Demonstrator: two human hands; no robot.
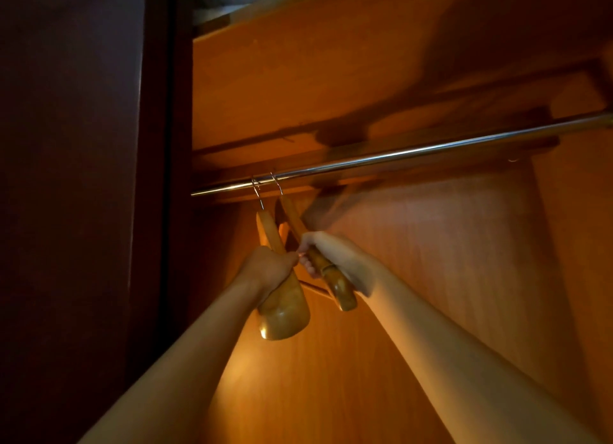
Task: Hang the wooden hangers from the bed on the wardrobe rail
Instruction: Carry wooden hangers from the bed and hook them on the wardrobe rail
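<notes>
On one rail [398,153] two hangers [285,307] seem hooked, left hand [270,266] and right hand [320,247] each clasping one.

Glossy wooden hangers [285,306], polished metal rail [398,153]

no text, label, brand or number can be read anywhere in this view.

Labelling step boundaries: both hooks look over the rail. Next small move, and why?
Probably release both: left hand grips the left hanger, right hand the right hanger, and both hooks sit over the rail, so they should hang unaided.
</notes>
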